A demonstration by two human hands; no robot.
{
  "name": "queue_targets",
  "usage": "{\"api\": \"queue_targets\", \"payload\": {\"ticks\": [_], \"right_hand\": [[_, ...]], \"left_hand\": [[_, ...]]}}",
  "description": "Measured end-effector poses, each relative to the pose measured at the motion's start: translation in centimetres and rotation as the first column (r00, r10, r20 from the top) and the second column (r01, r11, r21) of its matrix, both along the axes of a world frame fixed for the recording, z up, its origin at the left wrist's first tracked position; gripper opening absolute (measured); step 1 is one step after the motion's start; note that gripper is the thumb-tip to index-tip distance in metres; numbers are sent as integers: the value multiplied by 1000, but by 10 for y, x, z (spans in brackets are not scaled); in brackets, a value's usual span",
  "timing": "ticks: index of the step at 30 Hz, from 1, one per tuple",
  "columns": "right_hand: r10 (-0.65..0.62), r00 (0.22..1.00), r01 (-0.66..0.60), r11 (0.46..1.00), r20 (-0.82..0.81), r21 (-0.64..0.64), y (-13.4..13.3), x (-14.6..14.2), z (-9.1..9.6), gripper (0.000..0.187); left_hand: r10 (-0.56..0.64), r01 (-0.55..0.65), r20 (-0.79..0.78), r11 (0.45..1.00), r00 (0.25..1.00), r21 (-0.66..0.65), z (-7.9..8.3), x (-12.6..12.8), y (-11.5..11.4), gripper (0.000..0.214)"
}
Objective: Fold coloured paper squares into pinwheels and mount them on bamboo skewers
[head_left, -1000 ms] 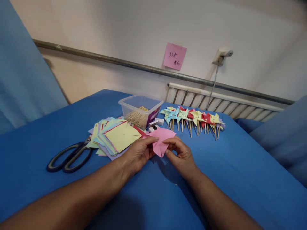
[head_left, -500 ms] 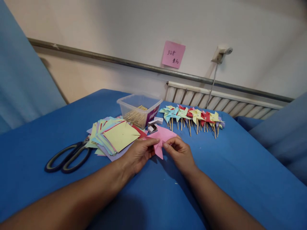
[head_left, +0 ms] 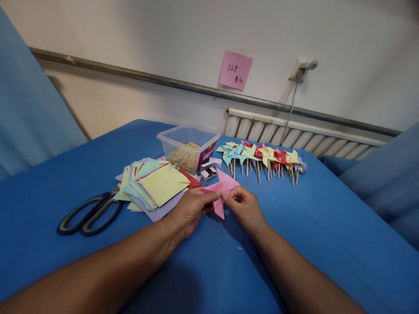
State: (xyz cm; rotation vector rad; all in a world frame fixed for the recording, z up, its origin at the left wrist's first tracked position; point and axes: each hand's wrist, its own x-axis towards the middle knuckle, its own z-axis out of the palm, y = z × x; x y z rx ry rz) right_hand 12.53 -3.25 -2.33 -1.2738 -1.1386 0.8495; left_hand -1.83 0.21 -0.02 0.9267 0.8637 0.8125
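My left hand (head_left: 189, 212) and my right hand (head_left: 245, 208) both pinch a pink paper square (head_left: 220, 188) over the blue table (head_left: 327, 226), its corners folded towards the middle where my fingertips meet. Just left of my left hand lies a fanned stack of coloured paper squares (head_left: 153, 185) with a yellow sheet on top. A small open box (head_left: 208, 172) sits right behind the pink paper.
Black-handled scissors (head_left: 88, 214) lie at the left. A clear plastic tub (head_left: 188, 148) holds wooden sticks. A row of finished paper pinwheels on sticks (head_left: 262, 158) lies behind my right hand. A pink note (head_left: 235, 69) is stuck on the wall.
My two hands have drawn closer together and the pink paper's corners have been folded inward, so it looks smaller and more pointed. The view has tilted slightly.
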Motion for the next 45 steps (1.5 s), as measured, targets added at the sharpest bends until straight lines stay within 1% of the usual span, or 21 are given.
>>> {"api": "queue_targets", "payload": {"ticks": [5, 11, 25, 32, 37, 45], "right_hand": [[-14, 1000, 14, 1000, 2, -9, 1, 1, -2, 29], [-16, 999, 17, 1000, 51, -11, 0, 0, -2, 27], [-11, 1000, 11, 1000, 6, -16, -1, -3, 0, 30], [-5, 1000, 4, 999, -15, -33, -3, -4, 3, 31], [0, 1000, 1, 1000, 16, -7, -3, -1, 3, 33], [13, 1000, -13, 1000, 18, -22, 0, 1, -1, 32]], "left_hand": [[-20, 19, -12, 1000, 1000, -5, 1, 0, -1, 22], [7, -7, -22, 1000, 1000, -4, 2, 1, -2, 21], [36, -36, -20, 999, 999, -9, 7, 3, -4, 14], [17, -17, -29, 1000, 999, -21, 7, 3, -3, 15], [11, -12, -30, 1000, 1000, -27, 6, 2, -1, 18], [23, -23, -39, 999, 999, -22, 5, 2, -1, 18]]}}
